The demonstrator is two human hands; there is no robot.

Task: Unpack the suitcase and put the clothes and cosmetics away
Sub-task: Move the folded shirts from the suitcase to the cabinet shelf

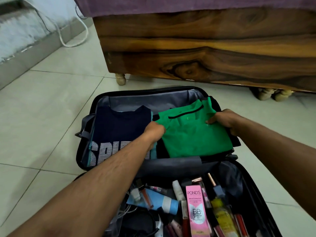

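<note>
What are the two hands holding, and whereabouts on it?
The folded green shirt: left hand grips its left edge, right hand its right edge, near the collar.

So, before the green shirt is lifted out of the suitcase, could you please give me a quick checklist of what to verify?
1. Left hand grips the green shirt at its left edge: ok.
2. Right hand holds the shirt's right edge: ok.
3. Shirt folded, nothing lying on it: ok.
4. Dark garment under the shirt will stay behind: cannot tell.
5. Navy shirt lies beside it, not caught in the grip: ok.
6. Cosmetics, such as the pink BB cream box, sit in the near half of the suitcase, out of the way: ok.
</note>
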